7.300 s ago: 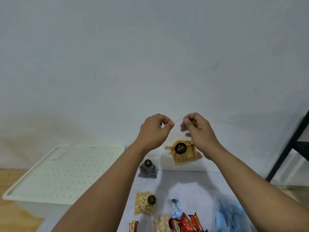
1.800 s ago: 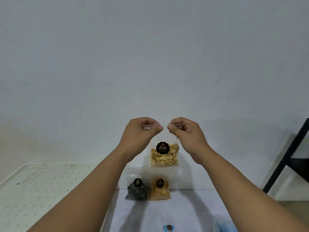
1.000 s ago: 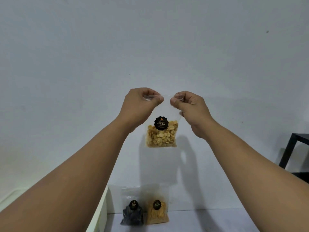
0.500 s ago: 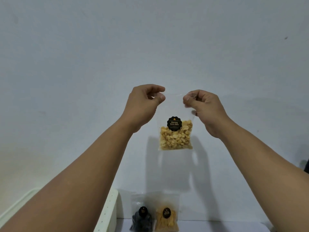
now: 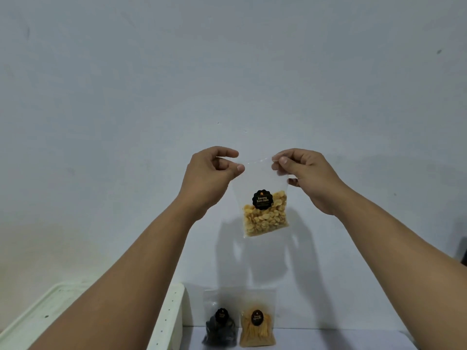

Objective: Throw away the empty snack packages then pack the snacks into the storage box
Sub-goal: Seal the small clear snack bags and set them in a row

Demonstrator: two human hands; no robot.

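Plain pale wall ahead of me, white tabletop low in my view

The wall fills nearly everything I see: flat, pale grey-white, unadorned, with a few small dark specks, one near the upper right and one at the upper left. Light falls evenly across it, cooler toward the top and warmer, faintly yellowish, down in the lower left. Soft shadows lie on the wall below the middle of my view. Along the bottom edge runs a strip of white tabletop, meeting the wall in a straight line. At the far right edge a sliver of something dark shows, too little to tell what it is.
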